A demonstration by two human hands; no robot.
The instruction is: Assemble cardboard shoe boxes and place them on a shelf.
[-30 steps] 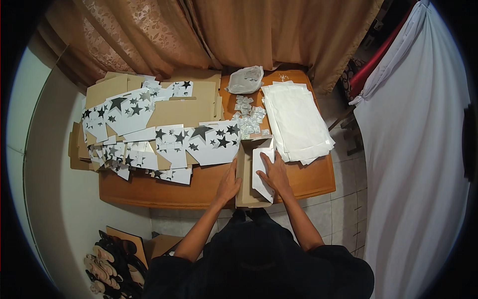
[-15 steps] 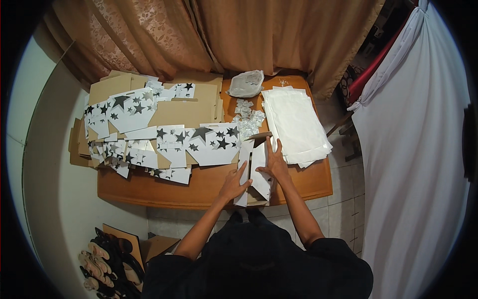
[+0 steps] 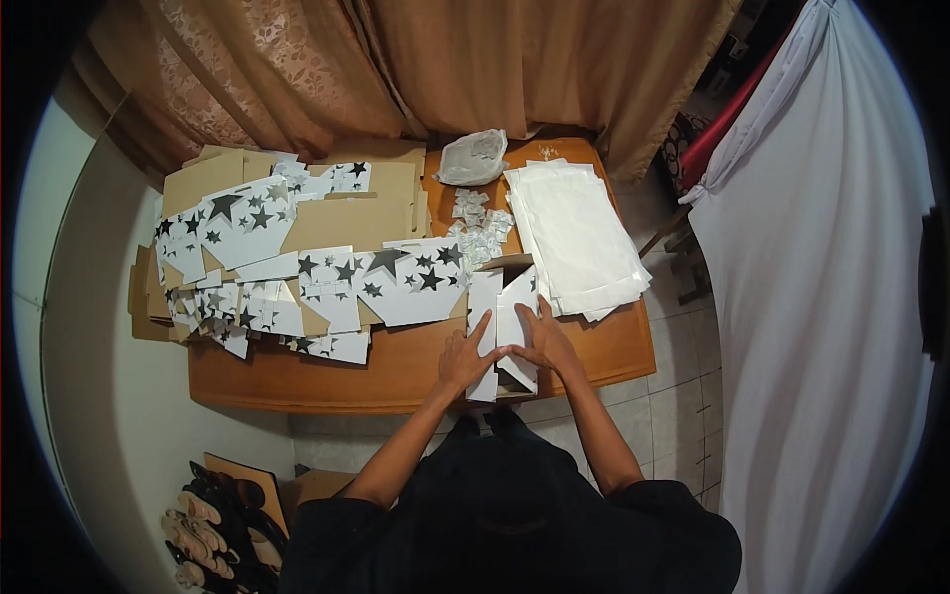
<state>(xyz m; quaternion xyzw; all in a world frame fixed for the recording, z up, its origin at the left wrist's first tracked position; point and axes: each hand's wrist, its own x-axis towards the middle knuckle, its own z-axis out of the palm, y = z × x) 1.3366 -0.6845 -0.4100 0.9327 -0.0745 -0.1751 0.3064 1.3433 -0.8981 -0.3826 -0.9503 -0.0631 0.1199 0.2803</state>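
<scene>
A small cardboard box [image 3: 512,320], white outside with a few black marks and brown inside, stands at the table's front edge with long white flaps across its top. My left hand [image 3: 465,358] lies on the left flap, fingers stretched out and thumb pointing right. On the right flap rests my right hand [image 3: 547,346], its fingers spread toward the box's right side. Both thumbs come close together over the middle seam. A brown flap [image 3: 510,262] stands up at the far end, and a dark gap shows at the near end.
Flat white cardboard pieces with black stars [image 3: 421,282] and plain brown sheets [image 3: 351,226] pile up on the left of the wooden table [image 3: 297,386]. Small clear packets [image 3: 482,233] lie beyond the box, near a plastic bag [image 3: 472,158]. White sheets [image 3: 579,238] are stacked at right.
My right hand has slid nearer along the right flap, and its thumb has come beside the left one. The right flap lies flatter. The whole view has shifted slightly.
</scene>
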